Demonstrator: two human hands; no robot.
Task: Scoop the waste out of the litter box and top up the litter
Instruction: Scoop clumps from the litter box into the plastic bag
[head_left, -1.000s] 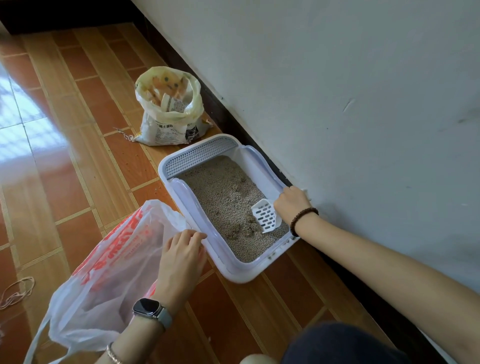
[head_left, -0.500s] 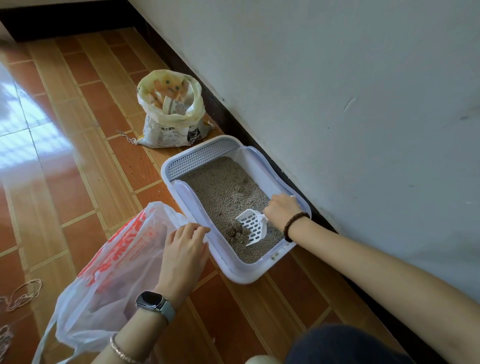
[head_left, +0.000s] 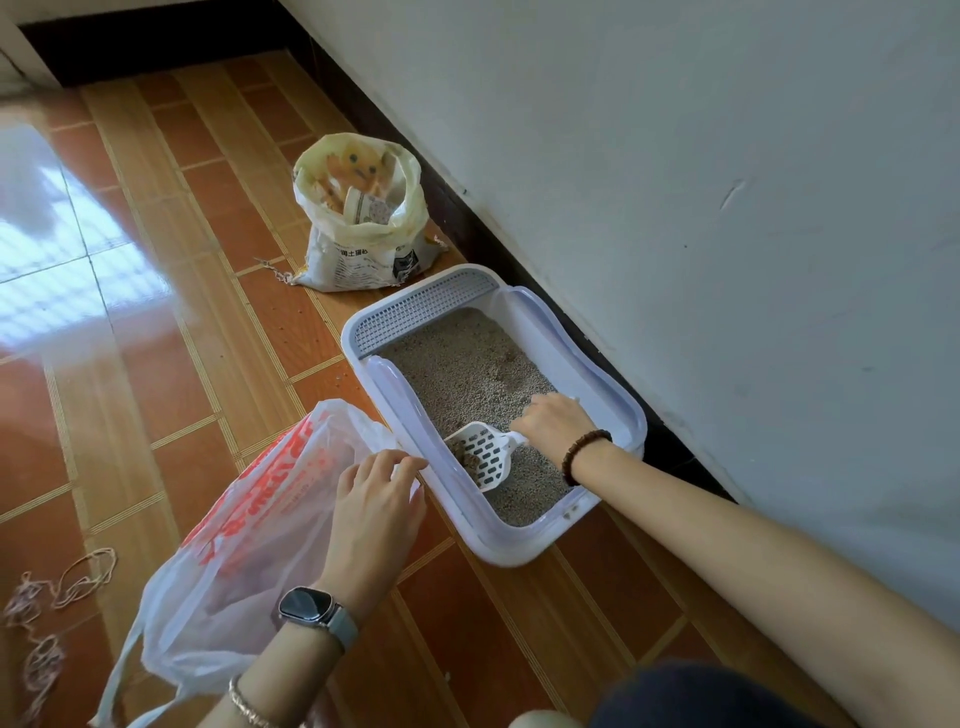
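A white litter box (head_left: 519, 545) with grey litter lies on the tiled floor along the wall. My right hand (head_left: 553, 423) grips the handle of a white slotted scoop (head_left: 480, 457), which holds brown clumps near the box's left wall. My left hand (head_left: 376, 512) holds the rim of a white plastic bag with red print (head_left: 249, 530), just left of the box. An opened litter sack (head_left: 358, 213) stands on the floor beyond the box's far end.
A grey wall with a dark skirting runs along the right side. Loose string (head_left: 62, 587) lies on the floor at the lower left. A dark rounded shape (head_left: 701, 696) fills the bottom edge, right of centre. Orange tiles stretch to the left.
My right hand has swept the scoop from the box's right side toward its left wall, gathering brown clumps and lifting them. My left hand stays on the bag's rim.
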